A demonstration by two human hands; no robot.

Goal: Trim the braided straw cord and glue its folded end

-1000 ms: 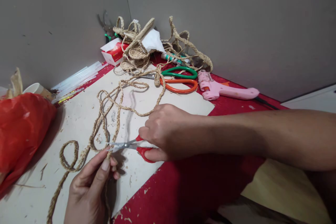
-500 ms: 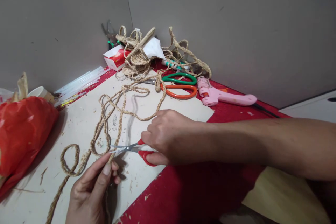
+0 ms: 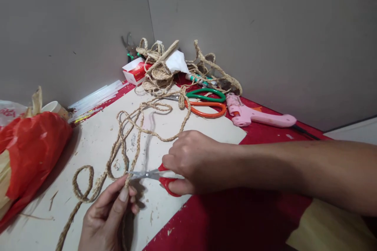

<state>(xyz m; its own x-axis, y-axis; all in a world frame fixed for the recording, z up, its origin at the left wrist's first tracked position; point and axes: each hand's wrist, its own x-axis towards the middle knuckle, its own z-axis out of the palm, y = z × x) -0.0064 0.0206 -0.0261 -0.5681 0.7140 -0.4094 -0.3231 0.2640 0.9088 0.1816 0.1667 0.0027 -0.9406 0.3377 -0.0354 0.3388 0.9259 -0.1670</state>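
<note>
Thumb and fingers of my left hand (image 3: 107, 213) pinch a thin braided straw rope (image 3: 137, 151) near the bottom centre. My right hand (image 3: 191, 162) is closed around the red handles of small scissors (image 3: 147, 174). The scissor blades point left and lie at the rope just above my left fingertips; whether they have cut into it cannot be made out. From there the rope runs up in loose loops over a white board (image 3: 165, 157). A thicker part of braid (image 3: 83, 200) curls at the left.
A red plastic bag (image 3: 41, 145) and a paper cup (image 3: 55, 108) stand at the left, near clear sticks (image 3: 98, 96). Behind are a red-white box (image 3: 137, 71), piled braids (image 3: 160, 72) and green-orange handled scissors (image 3: 206, 109). A pink glue gun (image 3: 259, 117) lies right on red cloth.
The view has shifted, so everything sits slightly lower and further right. The scissor blades are closer together at the rope.
</note>
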